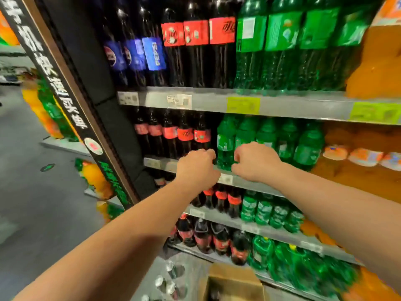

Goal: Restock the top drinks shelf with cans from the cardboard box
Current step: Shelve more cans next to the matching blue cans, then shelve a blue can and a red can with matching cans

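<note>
Curled at the middle shelf (160, 164): left hand (196, 168) by cola bottles (184, 135), right hand (256, 161) by a green bottle (225, 144); cannot tell if holding anything. Down low: cardboard box (233, 276), loose cans (171, 270) beside it. Bend down, grab one can tight, lift high.

Upper centre: tall red-label cola bottles (196, 33), blue-label cola bottles (152, 53) to their left, tall green bottles (282, 33) to their right, orange bottles (377, 61) at the right edge. Below them, a white price tag (179, 101) and a yellow-green price tag (243, 105). Mid-frame row: smaller red-label colas (185, 134), smaller green bottles (288, 137). Left: black end panel (54, 79) with white characters, blurred orange-and-green display (43, 109), grey floor (26, 192) with a green arrow sticker (47, 167).
</note>
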Demonstrator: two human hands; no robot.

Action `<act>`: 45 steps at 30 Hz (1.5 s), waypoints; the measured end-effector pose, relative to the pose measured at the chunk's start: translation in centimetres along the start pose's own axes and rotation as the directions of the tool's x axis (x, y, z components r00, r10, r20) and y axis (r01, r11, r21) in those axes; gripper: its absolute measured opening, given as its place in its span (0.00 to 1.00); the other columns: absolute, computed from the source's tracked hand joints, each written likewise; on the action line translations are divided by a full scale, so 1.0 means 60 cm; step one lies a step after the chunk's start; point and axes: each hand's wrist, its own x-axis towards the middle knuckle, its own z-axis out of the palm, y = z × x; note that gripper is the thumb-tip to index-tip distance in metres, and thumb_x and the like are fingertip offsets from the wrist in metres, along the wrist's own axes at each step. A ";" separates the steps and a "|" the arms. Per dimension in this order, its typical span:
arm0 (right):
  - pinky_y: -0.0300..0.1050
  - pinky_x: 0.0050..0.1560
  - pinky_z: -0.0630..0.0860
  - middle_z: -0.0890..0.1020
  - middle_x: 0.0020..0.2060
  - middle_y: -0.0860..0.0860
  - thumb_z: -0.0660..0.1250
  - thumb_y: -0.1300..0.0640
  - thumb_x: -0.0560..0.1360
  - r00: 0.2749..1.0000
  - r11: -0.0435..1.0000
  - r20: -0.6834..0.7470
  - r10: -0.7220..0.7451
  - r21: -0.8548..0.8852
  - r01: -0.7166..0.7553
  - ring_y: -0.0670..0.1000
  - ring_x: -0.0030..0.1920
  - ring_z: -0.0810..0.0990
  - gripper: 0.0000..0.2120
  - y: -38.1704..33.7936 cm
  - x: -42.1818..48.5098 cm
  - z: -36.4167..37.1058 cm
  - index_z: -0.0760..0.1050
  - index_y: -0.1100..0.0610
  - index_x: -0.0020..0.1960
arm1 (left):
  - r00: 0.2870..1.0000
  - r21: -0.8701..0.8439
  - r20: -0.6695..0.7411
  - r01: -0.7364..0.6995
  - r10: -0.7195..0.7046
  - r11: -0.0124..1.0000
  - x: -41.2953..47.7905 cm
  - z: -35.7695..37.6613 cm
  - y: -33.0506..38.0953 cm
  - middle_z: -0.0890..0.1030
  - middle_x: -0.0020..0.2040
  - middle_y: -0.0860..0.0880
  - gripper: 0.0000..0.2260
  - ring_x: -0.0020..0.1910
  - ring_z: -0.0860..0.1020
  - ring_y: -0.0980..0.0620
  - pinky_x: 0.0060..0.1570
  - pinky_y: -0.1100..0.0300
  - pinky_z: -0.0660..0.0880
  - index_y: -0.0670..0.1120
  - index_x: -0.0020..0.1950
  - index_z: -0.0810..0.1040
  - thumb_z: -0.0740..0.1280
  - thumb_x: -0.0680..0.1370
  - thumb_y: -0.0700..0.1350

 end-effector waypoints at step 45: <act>0.44 0.41 0.78 0.80 0.33 0.53 0.69 0.60 0.61 0.680 0.906 0.730 -0.065 -0.242 0.347 0.54 0.34 0.80 0.05 0.213 -0.154 1.217 0.81 0.56 0.37 | 0.572 -0.116 0.764 -0.333 0.298 0.936 -0.241 1.224 -0.095 0.68 0.70 0.45 0.19 0.70 0.65 0.45 0.65 0.53 0.65 0.46 0.72 0.65 0.57 0.81 0.40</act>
